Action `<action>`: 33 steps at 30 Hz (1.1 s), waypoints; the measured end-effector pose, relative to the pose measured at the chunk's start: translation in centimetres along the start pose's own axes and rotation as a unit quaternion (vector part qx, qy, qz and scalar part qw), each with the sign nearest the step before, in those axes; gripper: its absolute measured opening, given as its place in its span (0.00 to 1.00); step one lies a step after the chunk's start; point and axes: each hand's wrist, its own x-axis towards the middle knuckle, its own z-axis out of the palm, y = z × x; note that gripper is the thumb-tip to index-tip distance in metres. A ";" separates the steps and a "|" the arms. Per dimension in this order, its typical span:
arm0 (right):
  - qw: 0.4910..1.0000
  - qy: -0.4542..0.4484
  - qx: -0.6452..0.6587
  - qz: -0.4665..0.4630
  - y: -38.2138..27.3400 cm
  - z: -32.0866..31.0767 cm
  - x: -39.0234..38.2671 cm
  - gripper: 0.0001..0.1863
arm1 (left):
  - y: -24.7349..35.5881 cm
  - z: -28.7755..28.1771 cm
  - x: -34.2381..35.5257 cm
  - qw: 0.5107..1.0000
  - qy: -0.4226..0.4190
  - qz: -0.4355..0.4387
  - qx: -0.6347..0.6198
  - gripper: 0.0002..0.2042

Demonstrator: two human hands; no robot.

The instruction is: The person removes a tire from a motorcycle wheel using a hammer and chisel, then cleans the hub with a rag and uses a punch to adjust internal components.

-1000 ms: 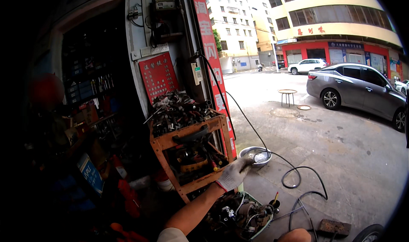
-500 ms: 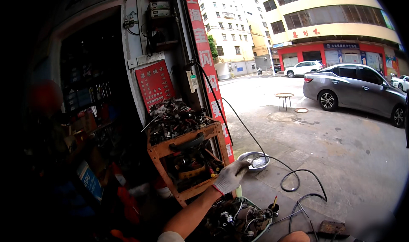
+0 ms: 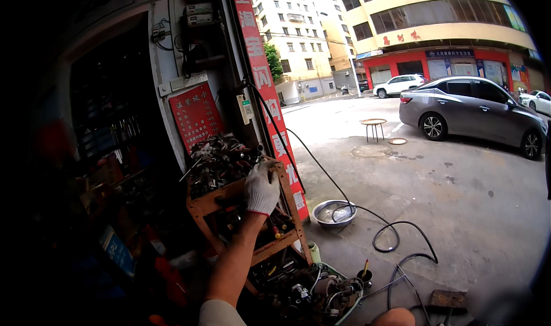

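My left hand (image 3: 263, 187), in a white knit glove with a red cuff, is at the right front corner of the rusty orange metal rack (image 3: 198, 207). Its fingers look curled together, and anything in them is hidden. Just behind and left of it lies a heap of metal tools and sockets (image 3: 221, 162) on the rack's top tray. Screwdrivers with yellow and red handles (image 3: 276, 232) show on the shelf below the hand. My right hand is out of view.
A green-rimmed tub of mixed metal parts (image 3: 321, 294) stands low in front. Beyond are a metal basin (image 3: 334, 214), a coiled black hose (image 3: 396, 225) across the concrete, a round stool (image 3: 373, 122) and a parked grey car (image 3: 470, 111). A dark doorway with shelves is left.
My left hand has moved left and up, from beside the basin to the top corner of the rack. The view has shifted slightly to the right.
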 end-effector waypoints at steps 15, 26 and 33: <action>0.995 0.069 -0.017 -0.064 7.7 -1.1 6.3 0.06 | -8.5 0.6 9.7 0.889 -0.233 -0.289 0.269 0.21; 0.996 0.071 0.045 -0.033 5.1 -0.6 4.6 0.07 | -15.5 -6.7 11.3 0.903 -0.066 -0.342 0.251 0.17; 0.990 0.076 0.117 -0.001 1.9 -0.6 2.2 0.05 | -16.2 -14.9 10.4 0.984 -0.049 -0.167 0.030 0.12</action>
